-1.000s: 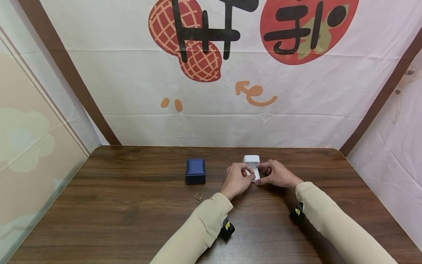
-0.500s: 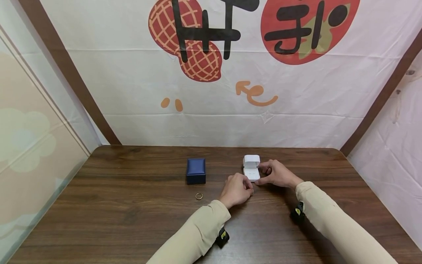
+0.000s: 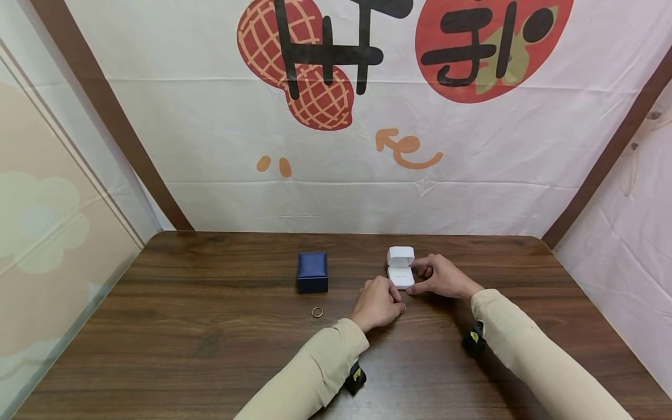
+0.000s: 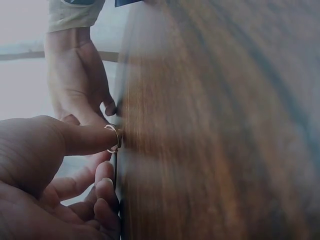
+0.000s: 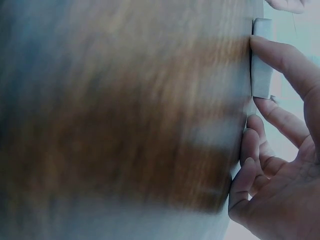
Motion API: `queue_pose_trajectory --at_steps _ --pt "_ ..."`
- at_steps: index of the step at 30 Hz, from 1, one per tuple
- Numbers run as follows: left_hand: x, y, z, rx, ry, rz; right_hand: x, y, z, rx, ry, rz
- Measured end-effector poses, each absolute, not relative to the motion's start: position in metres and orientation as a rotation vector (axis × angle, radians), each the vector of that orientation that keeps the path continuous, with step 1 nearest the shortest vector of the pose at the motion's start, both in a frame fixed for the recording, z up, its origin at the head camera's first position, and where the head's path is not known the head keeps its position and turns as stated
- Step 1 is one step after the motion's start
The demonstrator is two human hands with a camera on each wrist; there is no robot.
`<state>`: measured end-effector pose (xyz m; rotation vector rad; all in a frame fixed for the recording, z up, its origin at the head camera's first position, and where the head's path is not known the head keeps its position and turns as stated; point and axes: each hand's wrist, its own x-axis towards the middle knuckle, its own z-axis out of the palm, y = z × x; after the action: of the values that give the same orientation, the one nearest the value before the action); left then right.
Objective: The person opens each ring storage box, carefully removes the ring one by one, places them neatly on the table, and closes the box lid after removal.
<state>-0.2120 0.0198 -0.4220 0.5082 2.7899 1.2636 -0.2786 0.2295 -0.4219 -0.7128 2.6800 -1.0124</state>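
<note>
A white ring box [image 3: 401, 277] stands with its lid raised on the table. My right hand [image 3: 443, 277] steadies it, thumb at the front corner and index finger along the side; in the right wrist view the box [image 5: 261, 65] sits between thumb and index finger. Just in front of the box, low over the tabletop, my left hand [image 3: 375, 304] pinches a ring [image 4: 114, 139], seen at the thumb tip in the left wrist view. Another ring, gold-coloured [image 3: 317, 312], lies flat to the left of that hand.
A closed dark blue box [image 3: 312, 272] stands left of the white one, behind the gold ring. The brown wooden table [image 3: 210, 350] ends at a white printed cloth [image 3: 336, 201] at the back.
My left hand has drawn back from the white box's inside toward me, bringing a ring out between its fingers. It has barely moved over the last half second. The right hand stays put.
</note>
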Motion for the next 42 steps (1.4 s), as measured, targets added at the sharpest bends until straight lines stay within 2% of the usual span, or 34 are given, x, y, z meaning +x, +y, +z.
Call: queue_pose_trajectory --at_steps 27,42 --pt "-0.218 0.016 -0.415 0.46 2.769 1.335 -0.279 0.23 -0.421 -0.698 2.652 -1.029" --pt "-0.243 0.001 -0.401 0.184 2.645 1.633 -0.28 0.229 -0.424 -0.687 2.663 -1.024"
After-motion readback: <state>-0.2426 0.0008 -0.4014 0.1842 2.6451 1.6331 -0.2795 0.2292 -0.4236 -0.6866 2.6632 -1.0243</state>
